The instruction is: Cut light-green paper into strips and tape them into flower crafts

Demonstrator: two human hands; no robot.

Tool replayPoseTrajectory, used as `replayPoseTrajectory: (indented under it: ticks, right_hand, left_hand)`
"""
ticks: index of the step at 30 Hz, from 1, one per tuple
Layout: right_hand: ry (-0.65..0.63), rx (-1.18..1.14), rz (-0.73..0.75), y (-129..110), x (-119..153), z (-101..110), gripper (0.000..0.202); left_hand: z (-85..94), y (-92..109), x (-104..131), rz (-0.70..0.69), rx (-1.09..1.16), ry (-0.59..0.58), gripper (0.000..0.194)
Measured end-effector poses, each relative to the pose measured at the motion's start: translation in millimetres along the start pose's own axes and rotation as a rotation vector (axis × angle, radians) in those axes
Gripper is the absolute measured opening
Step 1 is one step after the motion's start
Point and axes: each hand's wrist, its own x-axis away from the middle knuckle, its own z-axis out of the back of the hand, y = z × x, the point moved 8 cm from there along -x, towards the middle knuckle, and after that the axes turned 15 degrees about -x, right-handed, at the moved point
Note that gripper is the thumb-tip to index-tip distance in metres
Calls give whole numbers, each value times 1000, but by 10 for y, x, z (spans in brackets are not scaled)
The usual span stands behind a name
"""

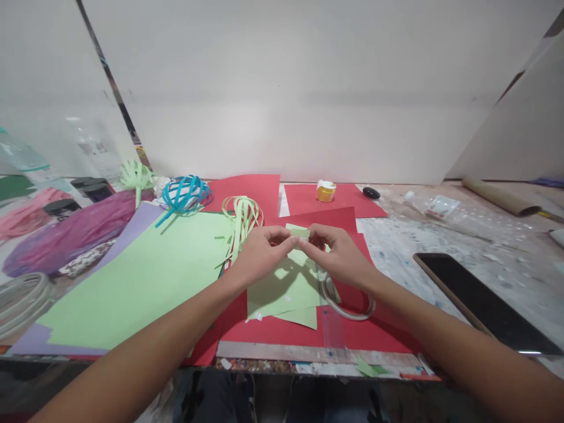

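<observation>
My left hand (263,251) and my right hand (337,252) meet at the middle of the table, thumbs touching, fingers closed on a small light green paper piece (298,231). Below them lies a light green sheet (282,288) on red paper (282,333). A white tape roll (348,314) rests under my right hand, partly over a clear ruler (333,332). Beside my left hand stands a bundle of pale green paper strips (242,220). My fingers hide part of the held piece.
On the left lie large green sheets (154,276), a blue paper-strip ball (185,194), a purple plastic bag (83,235) and white rings (24,299). At the back stands a yellow jar (326,191). A phone (476,296) and a plastic bottle (467,214) lie to the right.
</observation>
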Motion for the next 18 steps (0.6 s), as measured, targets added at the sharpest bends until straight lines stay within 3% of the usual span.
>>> replayPoseTrajectory:
  ticks: [7,18]
  right_hand:
    - [3,-50,-27,-3,5,16,25]
    - [2,-248,-76,26,19,37,12]
  left_hand:
    - [37,49,1,-38,-107,1,28]
    - [-6,16,15,5,23,-48,28]
